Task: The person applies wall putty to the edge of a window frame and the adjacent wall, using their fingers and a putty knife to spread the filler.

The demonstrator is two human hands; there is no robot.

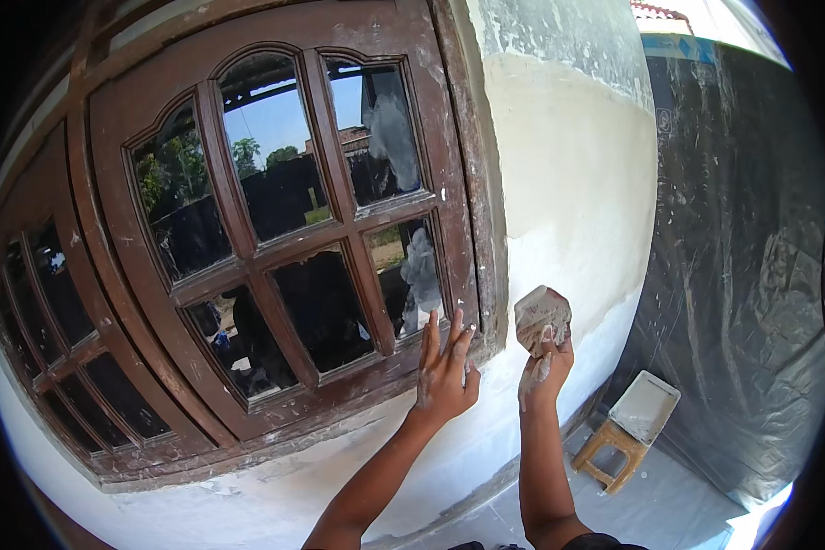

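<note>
Brown wooden window with glass panes point(339, 229): standing left of both grips. Left grip point(447, 374): fingers spreading apart over its lower right corner, holding nothing. Right grip point(547, 371): clamping a grey-smeared flat angular plate point(539, 313), which is projecting above it. Cream-white wall point(573, 183): rising behind; smooth coat apparently covering its middle, patchy grey top seemingly awaiting coating. White rectangular tray point(662, 380): sitting on a yellow-brown stool point(619, 431), below right of the right grip.

Fisheye view from head, above the hands point(446, 378)
</note>
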